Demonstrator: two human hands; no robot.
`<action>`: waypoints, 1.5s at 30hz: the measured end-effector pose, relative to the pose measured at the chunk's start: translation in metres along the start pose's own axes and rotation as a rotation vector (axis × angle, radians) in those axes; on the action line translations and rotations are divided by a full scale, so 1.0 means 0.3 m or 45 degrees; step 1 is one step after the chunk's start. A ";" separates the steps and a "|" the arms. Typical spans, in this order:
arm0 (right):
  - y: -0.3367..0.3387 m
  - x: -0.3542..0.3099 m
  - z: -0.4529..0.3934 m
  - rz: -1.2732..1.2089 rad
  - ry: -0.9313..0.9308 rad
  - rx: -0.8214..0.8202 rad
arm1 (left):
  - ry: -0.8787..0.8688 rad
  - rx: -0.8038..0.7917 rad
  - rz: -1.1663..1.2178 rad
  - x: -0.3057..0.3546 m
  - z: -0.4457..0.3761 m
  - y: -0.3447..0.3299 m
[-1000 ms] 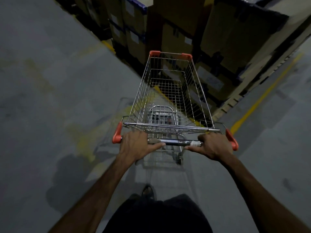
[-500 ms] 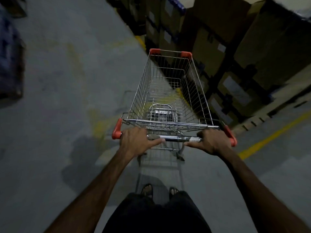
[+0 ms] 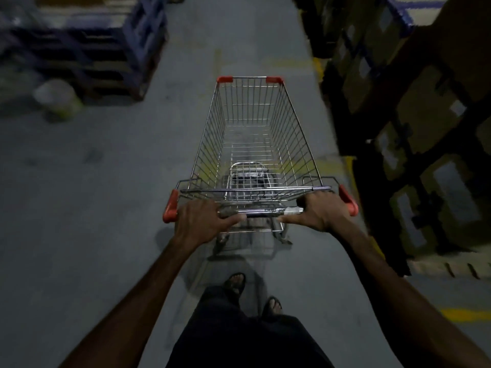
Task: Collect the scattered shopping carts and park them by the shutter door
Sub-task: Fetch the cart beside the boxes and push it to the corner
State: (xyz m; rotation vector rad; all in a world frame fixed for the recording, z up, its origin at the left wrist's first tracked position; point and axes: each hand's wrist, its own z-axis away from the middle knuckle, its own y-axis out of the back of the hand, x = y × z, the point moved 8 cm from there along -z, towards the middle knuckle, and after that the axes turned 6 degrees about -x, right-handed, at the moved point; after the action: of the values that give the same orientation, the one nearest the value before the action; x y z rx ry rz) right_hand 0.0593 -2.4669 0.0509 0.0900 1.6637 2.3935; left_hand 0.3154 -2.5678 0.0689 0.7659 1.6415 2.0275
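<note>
Both the left hand (image 3: 202, 221) and the right hand (image 3: 322, 211) curl their fingers round the handle bar (image 3: 265, 211) of the empty shopping cart (image 3: 252, 136), spaced wide probably for steering it down the aisle between stacked boxes (image 3: 425, 107) and pallets (image 3: 87, 49).

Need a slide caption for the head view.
Both hands grip an empty cart's handle in a warehouse aisle.
</note>
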 end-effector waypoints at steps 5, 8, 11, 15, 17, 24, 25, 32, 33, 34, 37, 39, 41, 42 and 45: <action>0.003 -0.139 -0.041 0.113 0.262 0.004 | 0.361 0.020 0.012 -0.110 0.207 -0.066; -0.013 -0.244 -0.062 0.165 0.425 0.001 | 0.493 0.016 0.084 -0.130 0.349 -0.069; -0.013 -0.368 -0.072 0.191 0.555 0.028 | 0.653 0.046 0.068 -0.176 0.486 -0.072; -0.033 -0.560 -0.044 0.194 0.737 -0.019 | 0.834 0.065 0.120 -0.277 0.685 -0.125; -0.041 -0.653 -0.028 0.219 0.781 -0.061 | 0.920 0.095 0.121 -0.326 0.782 -0.139; -0.093 -0.960 0.023 0.321 0.867 -0.073 | 1.130 0.093 0.168 -0.456 1.130 -0.164; -0.108 -1.010 0.038 0.344 0.888 -0.085 | 1.163 0.076 0.159 -0.468 1.177 -0.163; -0.197 -1.329 0.172 0.431 0.987 -0.141 | 1.376 0.057 0.169 -0.555 1.509 -0.162; -0.203 -1.373 0.196 0.445 1.002 -0.131 | 1.398 0.055 0.175 -0.572 1.552 -0.168; -0.212 -1.416 0.215 0.453 1.023 -0.125 | 1.420 0.048 0.185 -0.589 1.589 -0.172; -0.236 -1.541 0.247 0.471 1.069 -0.107 | 1.478 0.033 0.201 -0.647 1.693 -0.189; -0.241 -1.614 0.258 0.479 1.088 -0.098 | 1.511 0.038 0.197 -0.684 1.744 -0.201; -0.248 -1.698 0.267 0.496 1.126 -0.103 | 1.528 0.049 0.205 -0.726 1.795 -0.210; -0.251 -1.739 0.265 0.494 1.140 -0.109 | 1.530 0.050 0.210 -0.746 1.815 -0.209; -0.250 -1.861 0.251 0.467 1.176 -0.070 | 1.550 0.046 0.216 -0.816 1.870 -0.205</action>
State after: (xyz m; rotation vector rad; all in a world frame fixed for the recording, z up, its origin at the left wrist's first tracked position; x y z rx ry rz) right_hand 0.6269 -2.4948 0.0511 -0.9295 2.0399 2.9945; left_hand 0.8645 -2.2911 0.0561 -0.5208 2.1921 2.8105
